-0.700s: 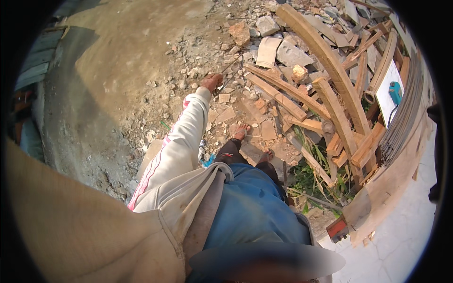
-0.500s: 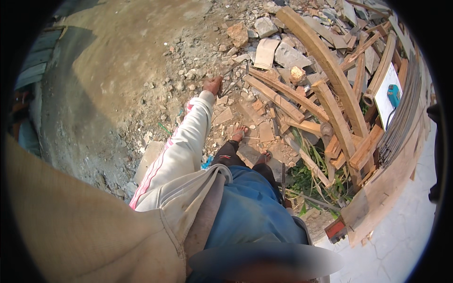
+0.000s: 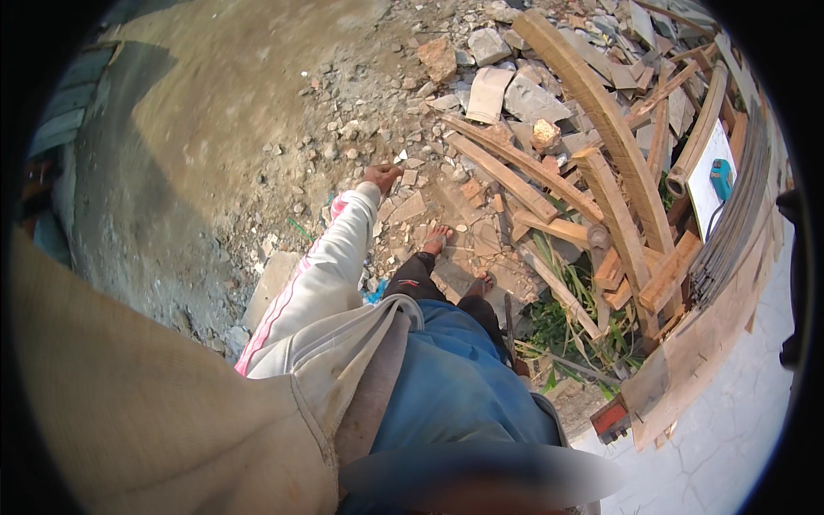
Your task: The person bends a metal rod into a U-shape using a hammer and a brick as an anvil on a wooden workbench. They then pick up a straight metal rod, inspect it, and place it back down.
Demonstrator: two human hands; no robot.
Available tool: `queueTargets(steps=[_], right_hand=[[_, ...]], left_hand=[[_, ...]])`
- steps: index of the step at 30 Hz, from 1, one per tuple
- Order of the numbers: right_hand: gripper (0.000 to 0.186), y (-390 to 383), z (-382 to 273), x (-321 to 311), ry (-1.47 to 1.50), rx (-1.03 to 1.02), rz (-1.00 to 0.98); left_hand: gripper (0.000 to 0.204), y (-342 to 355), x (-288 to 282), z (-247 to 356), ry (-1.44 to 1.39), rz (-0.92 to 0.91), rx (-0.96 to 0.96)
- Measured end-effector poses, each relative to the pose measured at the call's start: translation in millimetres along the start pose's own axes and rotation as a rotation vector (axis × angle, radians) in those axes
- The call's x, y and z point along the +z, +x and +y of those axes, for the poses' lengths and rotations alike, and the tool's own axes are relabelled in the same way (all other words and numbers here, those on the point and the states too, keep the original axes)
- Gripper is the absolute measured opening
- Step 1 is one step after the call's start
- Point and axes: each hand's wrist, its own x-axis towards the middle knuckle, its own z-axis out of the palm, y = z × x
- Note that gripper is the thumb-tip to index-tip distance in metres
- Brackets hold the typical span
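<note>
Over the rubble, my left hand (image 3: pixel 384 176) reaches out at the end of a white sleeve with pink stripes. Its fingers look curled, and whatever they may hold is hidden. Small stones and broken tile pieces (image 3: pixel 408 209) lie on the ground below it. At my right hip a brownish sliver (image 3: pixel 521 368), apparently my right hand, shows past the blue shirt (image 3: pixel 459 369). A thin dark rod (image 3: pixel 510 322) rises from it; most of the fingers are covered by my clothing.
Long timber beams (image 3: pixel 601 90) and shorter wood pieces lie piled to the right. Beyond them are a white board (image 3: pixel 704 172) with a teal tool (image 3: pixel 720 178) and bundled thin rods (image 3: pixel 738 215). Concrete chunks (image 3: pixel 534 99) lie ahead, with green plants (image 3: pixel 562 326) near my right foot.
My left hand has drawn slightly back and left. The thin dark bent metal piece that stuck out from it no longer shows. The view has shifted slightly.
</note>
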Motion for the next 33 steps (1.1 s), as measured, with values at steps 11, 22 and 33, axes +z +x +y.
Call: queueTargets(steps=[11, 22, 33], right_hand=[[0.045, -57.2, -51.2, -84.5, 0.025, 0.036, 0.032], [0.054, -91.8, -82.7, -95.6, 0.165, 0.029, 0.070], [0.047, -84.0, -75.5, -77.5, 0.149, 0.080, 0.060]], left_hand=[[0.043, 12.5, -32.3, 47.1, 0.308, 0.271, 0.116], [0.046, 35.1, -40.8, 68.4, 0.111, 0.175, 0.102], [0.044, 51.0, -26.4, 33.3, 0.040, 0.131, 0.104]])
